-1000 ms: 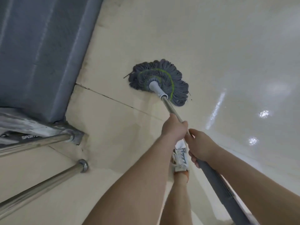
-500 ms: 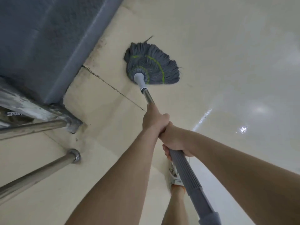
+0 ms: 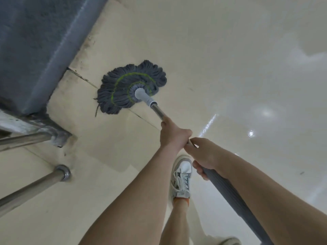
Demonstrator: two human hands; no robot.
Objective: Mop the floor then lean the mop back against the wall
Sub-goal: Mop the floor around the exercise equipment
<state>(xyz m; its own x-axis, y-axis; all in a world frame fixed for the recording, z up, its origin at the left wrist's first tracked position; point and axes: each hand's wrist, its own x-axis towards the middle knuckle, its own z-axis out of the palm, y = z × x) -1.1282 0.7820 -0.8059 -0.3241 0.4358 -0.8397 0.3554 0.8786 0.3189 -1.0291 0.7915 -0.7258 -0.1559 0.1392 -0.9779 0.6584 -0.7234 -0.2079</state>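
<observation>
A mop with a round grey string head marked by green rings lies flat on the glossy cream tile floor, close to the grey wall's skirting. Its metal handle runs back toward me and ends in a grey ribbed grip. My left hand is closed around the metal part of the handle. Just behind it, my right hand is closed around the top of the grey grip.
A grey textured wall fills the upper left. Below it, a worn metal base and two steel tubes reach in from the left. My white sneaker stands on the floor under my hands. Wet sheen covers the tiles at right.
The mop head has swept back toward me and spread out flat on the floor near the tile joint. Both hands kept their grip on the handle and my sneaker came into fuller view.
</observation>
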